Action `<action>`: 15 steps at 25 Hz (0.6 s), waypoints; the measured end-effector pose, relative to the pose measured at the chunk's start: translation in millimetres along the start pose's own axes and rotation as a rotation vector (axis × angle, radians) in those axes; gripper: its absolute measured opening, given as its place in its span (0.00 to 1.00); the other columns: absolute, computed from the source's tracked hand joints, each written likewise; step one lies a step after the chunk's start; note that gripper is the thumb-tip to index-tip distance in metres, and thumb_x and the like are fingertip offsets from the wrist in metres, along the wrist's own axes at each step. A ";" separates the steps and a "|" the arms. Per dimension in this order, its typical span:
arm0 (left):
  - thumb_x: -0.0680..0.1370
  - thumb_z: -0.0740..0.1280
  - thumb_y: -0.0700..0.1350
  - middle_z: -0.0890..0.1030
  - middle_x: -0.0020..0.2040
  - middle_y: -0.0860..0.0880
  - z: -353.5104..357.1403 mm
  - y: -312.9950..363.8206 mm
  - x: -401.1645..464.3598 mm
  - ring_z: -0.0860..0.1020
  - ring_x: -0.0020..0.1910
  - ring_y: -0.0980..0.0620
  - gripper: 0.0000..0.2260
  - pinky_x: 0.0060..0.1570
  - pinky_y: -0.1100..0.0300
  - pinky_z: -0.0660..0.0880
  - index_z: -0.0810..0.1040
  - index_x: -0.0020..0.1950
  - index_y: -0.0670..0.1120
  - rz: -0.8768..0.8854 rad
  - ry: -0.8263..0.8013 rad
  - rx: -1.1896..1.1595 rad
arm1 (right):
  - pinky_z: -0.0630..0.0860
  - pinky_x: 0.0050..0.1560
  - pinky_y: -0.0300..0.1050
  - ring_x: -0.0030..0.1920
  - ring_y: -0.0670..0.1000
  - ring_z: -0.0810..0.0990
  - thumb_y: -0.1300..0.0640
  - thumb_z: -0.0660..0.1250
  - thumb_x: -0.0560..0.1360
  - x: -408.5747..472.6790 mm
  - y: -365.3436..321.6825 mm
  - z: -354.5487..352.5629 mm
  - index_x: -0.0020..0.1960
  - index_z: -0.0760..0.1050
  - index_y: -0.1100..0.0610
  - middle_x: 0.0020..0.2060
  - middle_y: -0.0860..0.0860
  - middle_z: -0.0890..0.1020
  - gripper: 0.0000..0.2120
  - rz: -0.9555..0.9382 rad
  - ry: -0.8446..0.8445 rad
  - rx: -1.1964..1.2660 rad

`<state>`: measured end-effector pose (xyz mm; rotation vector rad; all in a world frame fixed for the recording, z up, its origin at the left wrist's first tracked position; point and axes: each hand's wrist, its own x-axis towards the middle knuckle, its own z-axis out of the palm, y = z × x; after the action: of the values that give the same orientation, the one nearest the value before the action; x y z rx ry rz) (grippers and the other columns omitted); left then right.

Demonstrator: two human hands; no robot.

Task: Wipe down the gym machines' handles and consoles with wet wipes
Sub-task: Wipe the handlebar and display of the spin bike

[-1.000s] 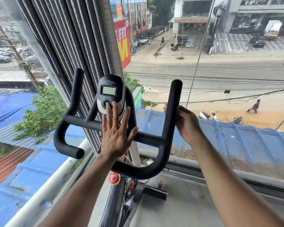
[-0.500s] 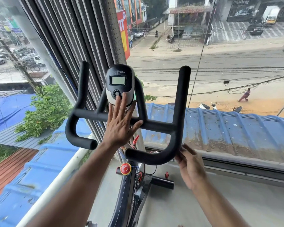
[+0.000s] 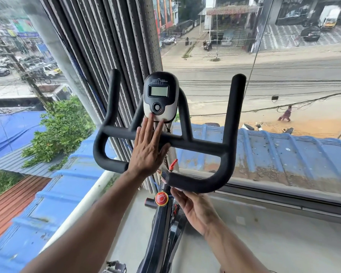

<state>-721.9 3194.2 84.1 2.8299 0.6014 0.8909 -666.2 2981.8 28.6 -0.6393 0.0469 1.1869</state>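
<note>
A spin bike's black foam handlebar (image 3: 202, 143) spans the middle of the view, with a white and black console (image 3: 160, 95) standing above its crossbar. My left hand (image 3: 148, 152) lies flat over the crossbar, fingers straight, fingertips touching the console's lower edge. My right hand (image 3: 195, 209) is palm up under the near end of the right handle (image 3: 193, 182), and its fingertips touch the foam's underside. A thin pale sliver shows at those fingertips, too small to tell whether it is a wipe.
A red knob (image 3: 161, 198) sits on the dark bike frame (image 3: 159, 233) just below the handlebar, left of my right hand. A large window with a dark lower frame (image 3: 283, 196) is straight ahead. A perforated grey shutter (image 3: 106, 46) hangs behind the left handle.
My right hand slid down from the right upright, round the bend, to under the handle's near end. My left hand stayed on the crossbar under the console. The view tilted down.
</note>
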 end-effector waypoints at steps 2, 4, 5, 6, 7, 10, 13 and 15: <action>0.84 0.63 0.57 0.42 0.86 0.44 -2.1 1.1 1.9 0.41 0.84 0.47 0.36 0.82 0.41 0.50 0.49 0.86 0.49 -0.037 0.007 -0.047 | 0.83 0.58 0.51 0.63 0.63 0.81 0.73 0.62 0.79 -2.1 2.0 -6.2 0.62 0.77 0.71 0.60 0.66 0.82 0.13 -0.004 0.045 -0.105; 0.82 0.66 0.57 0.42 0.85 0.44 -7.2 -0.5 5.4 0.42 0.84 0.48 0.38 0.82 0.45 0.50 0.49 0.86 0.50 -0.103 0.046 -0.141 | 0.84 0.53 0.48 0.61 0.63 0.83 0.74 0.60 0.79 -9.0 -4.5 -27.4 0.59 0.78 0.71 0.58 0.67 0.82 0.12 -0.060 0.139 -0.145; 0.82 0.65 0.57 0.42 0.85 0.43 -9.5 -2.1 7.0 0.43 0.85 0.47 0.38 0.82 0.47 0.50 0.49 0.86 0.49 -0.109 0.075 -0.170 | 0.85 0.51 0.47 0.60 0.64 0.83 0.74 0.60 0.80 -10.8 -13.9 -41.5 0.59 0.78 0.72 0.59 0.68 0.82 0.12 -0.098 0.193 -0.122; 0.82 0.65 0.57 0.43 0.85 0.43 -11.2 -2.9 8.8 0.43 0.85 0.47 0.38 0.82 0.48 0.49 0.50 0.86 0.49 -0.105 0.099 -0.176 | 0.85 0.50 0.46 0.60 0.63 0.83 0.74 0.59 0.80 -9.0 -27.4 -54.0 0.60 0.77 0.71 0.60 0.68 0.81 0.12 -0.143 0.224 -0.101; 0.83 0.64 0.57 0.43 0.85 0.43 -10.8 -3.3 10.2 0.43 0.85 0.48 0.37 0.82 0.50 0.48 0.50 0.86 0.49 -0.107 0.106 -0.172 | 0.84 0.50 0.45 0.58 0.60 0.84 0.73 0.60 0.80 -1.9 -44.4 -62.7 0.61 0.78 0.70 0.61 0.67 0.81 0.13 -0.180 0.237 -0.107; 0.85 0.60 0.58 0.42 0.85 0.43 -3.0 -0.1 11.2 0.41 0.84 0.49 0.35 0.82 0.50 0.46 0.46 0.86 0.51 -0.155 0.057 -0.159 | 0.82 0.55 0.45 0.62 0.60 0.83 0.70 0.65 0.80 40.7 -86.4 -55.7 0.57 0.81 0.65 0.60 0.61 0.83 0.09 -0.256 0.158 -0.195; 0.85 0.58 0.60 0.41 0.85 0.43 1.8 -0.6 11.0 0.42 0.84 0.48 0.35 0.82 0.48 0.47 0.43 0.86 0.53 -0.168 0.052 -0.155 | 0.83 0.53 0.49 0.58 0.62 0.84 0.63 0.83 0.65 84.4 -83.6 -15.8 0.57 0.81 0.66 0.54 0.62 0.85 0.22 -0.196 -0.041 -0.181; 0.85 0.58 0.61 0.42 0.85 0.42 1.6 -3.5 11.4 0.43 0.85 0.47 0.35 0.82 0.49 0.48 0.43 0.85 0.54 -0.167 0.057 -0.155 | 0.84 0.52 0.50 0.53 0.60 0.86 0.63 0.85 0.61 103.6 -69.3 5.6 0.58 0.79 0.68 0.52 0.63 0.86 0.29 -0.114 -0.169 -0.063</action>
<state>-713.6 3202.1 88.0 2.5822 0.7291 0.9458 -566.5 3056.8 26.5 -0.5875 -0.1681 1.1309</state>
